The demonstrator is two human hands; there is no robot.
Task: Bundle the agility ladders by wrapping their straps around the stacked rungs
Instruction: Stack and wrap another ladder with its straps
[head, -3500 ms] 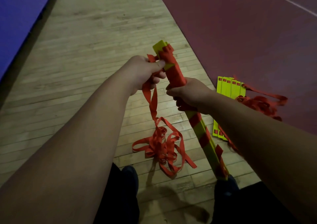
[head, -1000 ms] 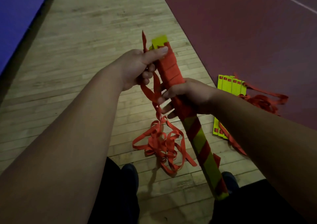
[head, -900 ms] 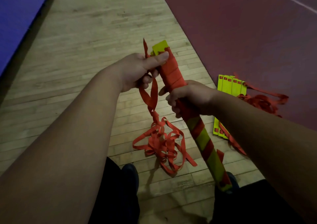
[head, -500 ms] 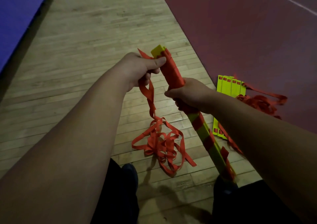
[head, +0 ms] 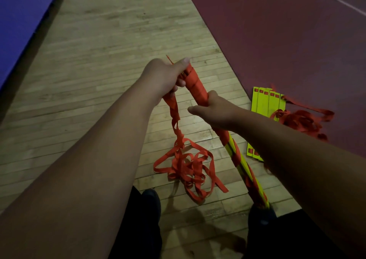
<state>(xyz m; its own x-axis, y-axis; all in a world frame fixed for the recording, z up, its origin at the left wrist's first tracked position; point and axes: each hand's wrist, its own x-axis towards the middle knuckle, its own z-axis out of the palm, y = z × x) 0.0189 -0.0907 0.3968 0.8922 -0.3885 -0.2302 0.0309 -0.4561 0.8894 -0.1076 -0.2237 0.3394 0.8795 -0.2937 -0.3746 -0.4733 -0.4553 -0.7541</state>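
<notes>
The rung stack [head: 198,88] was held slanting, its upper end at the left hand's grip and its lower end down by the right shoe [head: 259,217]. Between the two hands, close turns of red strap [head: 174,118] covered it. Below the right hand the turns were spaced and yellow rungs showed between them.

The left hand [head: 164,76] gripped the strap, fingers curled round it beside the stack's upper end, thumb laid flat against that end. From beneath this grip the free strap hung twisted down to a loose pile [head: 188,171] on the wooden floor [head: 99,70], just ahead of the left shoe [head: 150,197].

The right hand [head: 215,110] lay over the stack at mid-length, thumb on the far side, one finger stretched straight toward the hanging strap. Its other fingers were hidden beneath the hand, so it could not be told whether it clasped the stack or only steadied it.

Outboard of the right hand, well apart from it, a second ladder [head: 265,104] lay flat, rungs side by side, with its strap tangle [head: 297,120] beside it, where the wooden floor met a maroon surface [head: 277,30]. A blue mat [head: 19,11] bordered the floor far beyond the left hand.
</notes>
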